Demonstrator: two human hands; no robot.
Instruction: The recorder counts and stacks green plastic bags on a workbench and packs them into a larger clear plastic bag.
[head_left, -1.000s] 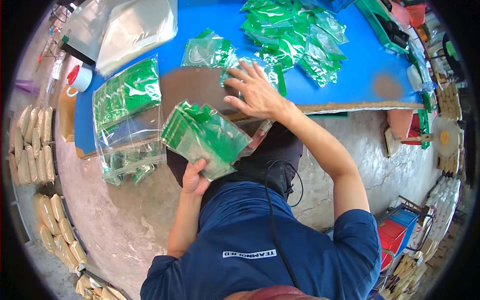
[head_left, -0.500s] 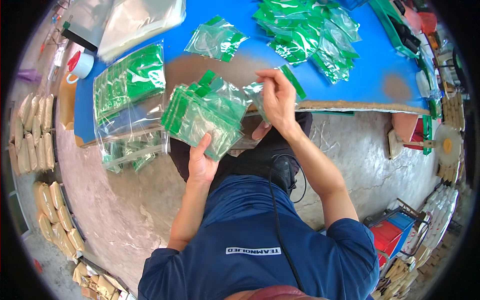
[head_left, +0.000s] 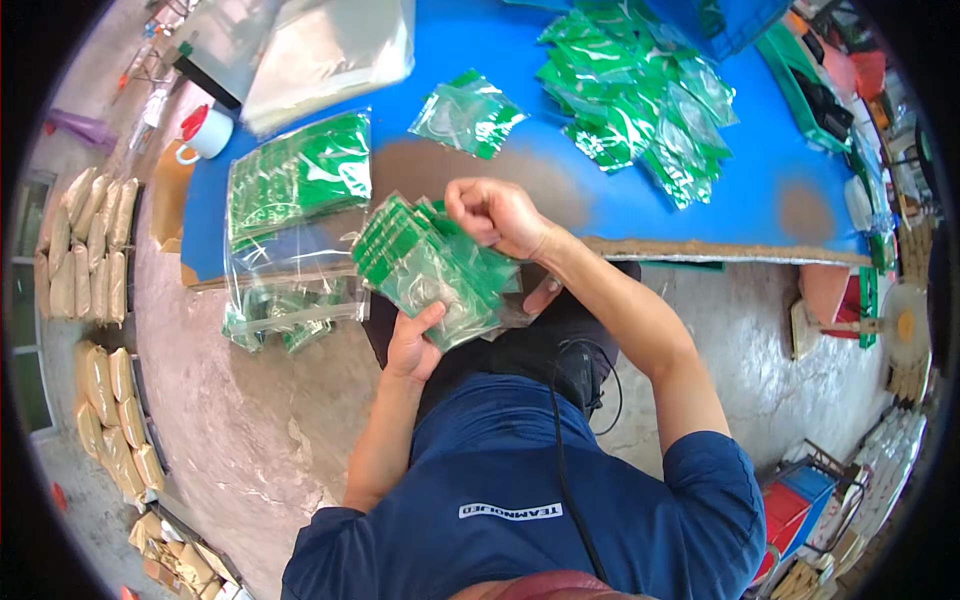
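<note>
My left hand [head_left: 415, 342] holds a fanned stack of small green-and-clear packets [head_left: 425, 268] from below, just off the near edge of the blue table [head_left: 640, 205]. My right hand [head_left: 495, 213] is closed over the stack's top right corner, its fingers pinched on the packets. A large clear bag filled with green packets [head_left: 298, 185] lies on the table to the left and hangs over the edge. One small bundle of packets [head_left: 466, 112] lies further back. A loose heap of green packets [head_left: 640, 100] covers the far right of the table.
A white mug with a red lid [head_left: 205, 132] stands at the table's left end beside empty clear bags [head_left: 330, 50]. Tan sacks [head_left: 95, 250] line the floor at left. Green trays [head_left: 800, 70] sit at the table's right end. Red and blue crates [head_left: 800, 505] stand lower right.
My right hand came back from the table surface to the top of the stack and closed on it. The stack in my left hand shifted slightly toward the middle.
</note>
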